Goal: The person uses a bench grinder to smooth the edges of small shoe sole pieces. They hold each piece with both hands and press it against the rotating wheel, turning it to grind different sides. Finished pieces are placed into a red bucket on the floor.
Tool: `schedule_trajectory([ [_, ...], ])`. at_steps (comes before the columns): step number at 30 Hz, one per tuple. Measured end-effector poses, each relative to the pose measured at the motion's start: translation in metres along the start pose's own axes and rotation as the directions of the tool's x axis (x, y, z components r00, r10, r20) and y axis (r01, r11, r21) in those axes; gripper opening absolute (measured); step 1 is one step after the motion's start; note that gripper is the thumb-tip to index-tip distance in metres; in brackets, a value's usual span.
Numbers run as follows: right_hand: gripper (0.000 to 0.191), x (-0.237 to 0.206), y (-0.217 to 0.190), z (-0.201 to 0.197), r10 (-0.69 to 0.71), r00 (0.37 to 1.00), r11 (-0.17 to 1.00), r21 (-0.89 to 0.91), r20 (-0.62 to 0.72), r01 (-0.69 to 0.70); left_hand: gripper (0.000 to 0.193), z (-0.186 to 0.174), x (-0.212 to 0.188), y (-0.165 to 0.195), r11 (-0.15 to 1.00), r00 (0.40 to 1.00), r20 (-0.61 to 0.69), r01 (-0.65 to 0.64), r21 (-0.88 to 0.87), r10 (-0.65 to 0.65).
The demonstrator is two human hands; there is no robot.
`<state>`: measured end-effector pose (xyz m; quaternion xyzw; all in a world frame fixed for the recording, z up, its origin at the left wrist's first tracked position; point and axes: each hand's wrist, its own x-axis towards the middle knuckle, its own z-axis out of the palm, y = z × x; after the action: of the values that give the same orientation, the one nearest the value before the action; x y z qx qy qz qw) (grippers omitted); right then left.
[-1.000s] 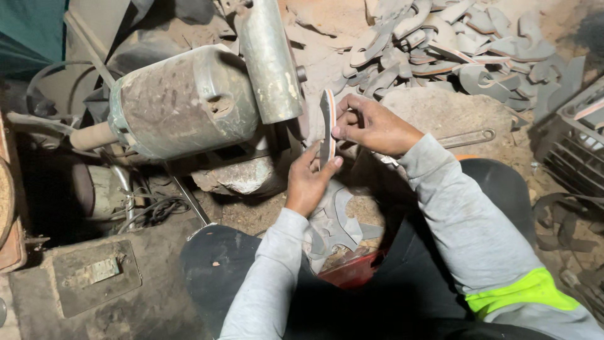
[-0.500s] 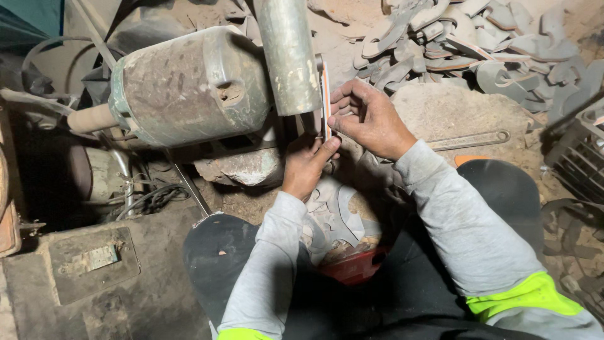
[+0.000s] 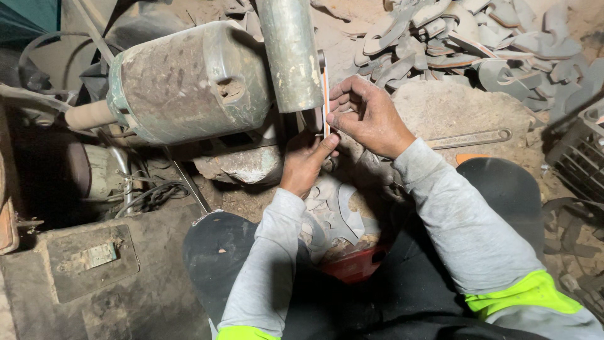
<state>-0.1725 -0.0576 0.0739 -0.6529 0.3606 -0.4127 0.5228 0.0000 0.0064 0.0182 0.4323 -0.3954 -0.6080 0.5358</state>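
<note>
Both hands hold one thin flat metal piece on edge against the side of a grimy grinding wheel guard. My right hand pinches the piece's upper and middle part from the right. My left hand grips its lower end from below. The piece shows an orange-lit edge beside the guard. A dirty green motor housing sits just left of the wheel. Between my knees a red bowl holds several curved flat metal blanks.
A heap of several similar curved metal blanks lies at the top right. A long wrench rests on a dusty mound. A dark crate stands at the right edge. Cables and a metal base plate lie at the left.
Both hands have brought the metal piece up and against the wheel guard; the piece now stands edge-on beside it. The camera has moved closer.
</note>
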Motion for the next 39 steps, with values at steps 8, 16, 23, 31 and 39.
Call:
schedule_trajectory([
  [8, 0.031, -0.001, 0.003, 0.003, 0.064, 0.998, 0.996, 0.062, -0.006, -0.063, 0.042, -0.002, 0.0, -0.001, 0.999, 0.999, 0.022, 0.033, -0.003, -0.033],
  [16, 0.03, -0.015, 0.006, 0.008, 0.066, 0.998, 0.998, 0.014, 0.02, -0.067, 0.053, -0.004, -0.015, -0.017, 0.997, 0.997, 0.049, 0.058, -0.042, -0.056],
  [23, 0.029, -0.036, 0.003, 0.007, 0.083, 0.988, 0.992, -0.101, 0.127, -0.071, 0.059, 0.003, -0.049, -0.035, 0.997, 0.997, 0.068, -0.027, -0.067, 0.031],
  [31, 0.042, -0.031, -0.005, -0.027, 0.21, 0.877, 0.961, -0.259, 0.432, -0.102, 0.059, 0.016, -0.06, -0.022, 0.637, 0.952, -0.052, -0.16, 0.754, 0.301],
  [39, 0.032, -0.016, -0.002, -0.004, 0.069, 0.992, 0.996, -0.056, 0.109, -0.063, 0.064, -0.007, -0.016, -0.026, 0.997, 0.996, 0.051, 0.072, 0.029, -0.074],
])
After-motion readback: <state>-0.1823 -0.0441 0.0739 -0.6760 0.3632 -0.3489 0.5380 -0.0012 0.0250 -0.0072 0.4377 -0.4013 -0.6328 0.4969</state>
